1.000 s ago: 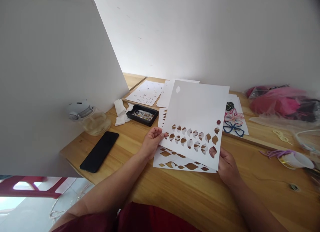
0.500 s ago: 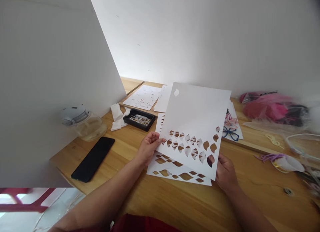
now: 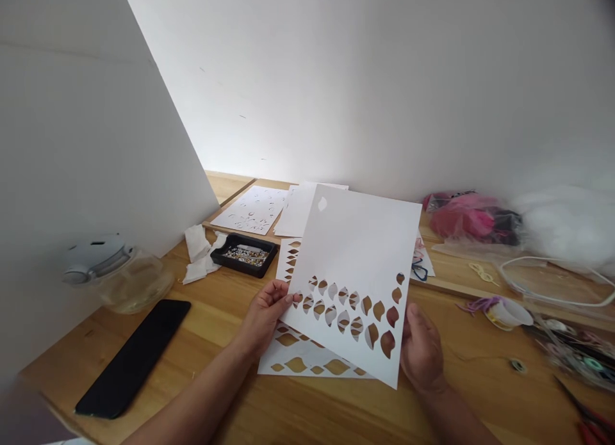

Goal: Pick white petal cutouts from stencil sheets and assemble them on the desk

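A white sheet with rows of leaf-shaped holes along its lower part is held up and tilted above the wooden table. My left hand pinches its lower left edge between thumb and fingers. At its lower right edge, my right hand has the thumb in front and the fingers curled, partly hidden behind the paper. Under the held sheet, another cut-out sheet with wavy diamond holes lies on the table. Beyond the left hand is a black tray of small beads.
A black phone and a clear jar are at the left. White tissue lies near the tray. Patterned sheets are at the back. Pink material, a white cup and scissors are at the right.
The view has shifted, so the table's things appear further left and lower, and scissors now show at the right. Both hands still hold the sheet, which hides less of the sheets at the back.
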{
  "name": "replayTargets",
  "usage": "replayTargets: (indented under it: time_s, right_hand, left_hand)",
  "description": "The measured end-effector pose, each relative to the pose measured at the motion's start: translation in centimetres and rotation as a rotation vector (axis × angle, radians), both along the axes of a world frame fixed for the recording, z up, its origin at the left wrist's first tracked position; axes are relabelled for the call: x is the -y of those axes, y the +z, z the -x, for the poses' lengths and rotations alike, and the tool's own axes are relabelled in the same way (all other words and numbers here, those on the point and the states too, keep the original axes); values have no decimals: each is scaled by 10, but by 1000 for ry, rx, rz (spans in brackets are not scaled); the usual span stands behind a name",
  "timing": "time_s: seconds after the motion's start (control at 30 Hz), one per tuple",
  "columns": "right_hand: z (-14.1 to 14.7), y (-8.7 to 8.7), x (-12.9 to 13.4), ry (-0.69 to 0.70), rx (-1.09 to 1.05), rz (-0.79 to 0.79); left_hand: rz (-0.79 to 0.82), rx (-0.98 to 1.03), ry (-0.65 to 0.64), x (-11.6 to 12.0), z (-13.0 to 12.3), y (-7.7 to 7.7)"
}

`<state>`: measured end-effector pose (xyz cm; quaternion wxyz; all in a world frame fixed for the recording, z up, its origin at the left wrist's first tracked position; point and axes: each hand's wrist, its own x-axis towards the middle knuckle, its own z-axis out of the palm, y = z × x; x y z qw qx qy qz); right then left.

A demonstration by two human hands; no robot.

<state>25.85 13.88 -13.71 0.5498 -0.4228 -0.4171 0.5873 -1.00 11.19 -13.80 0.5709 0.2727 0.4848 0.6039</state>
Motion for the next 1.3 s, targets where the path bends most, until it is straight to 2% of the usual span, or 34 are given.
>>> replayTargets:
  time_s: [0.23,0.4,0.63,0.9,1.13,1.3]
  right_hand:
    - [3,7,4,-31,-52,-36]
    - [3,3,6,-9,-19,-58]
    - [-3,-6,2,-5,109,-133]
    - [1,3,1,-20,232,-211]
    - [-3,1,-3,66,289,-313]
    - [-5,-4,-7,67,309,-295]
  left_hand:
    - [28,-7,1,-1,1,-3]
    - [25,-26,-11,-1,1,-1]
    - [27,-45,-8,0,0,-2]
    - [-68,-145,-6,-3,9,-10]
    - [-84,-221,142,-2,15,0]
    - [-54,-157,416,-9,44,20]
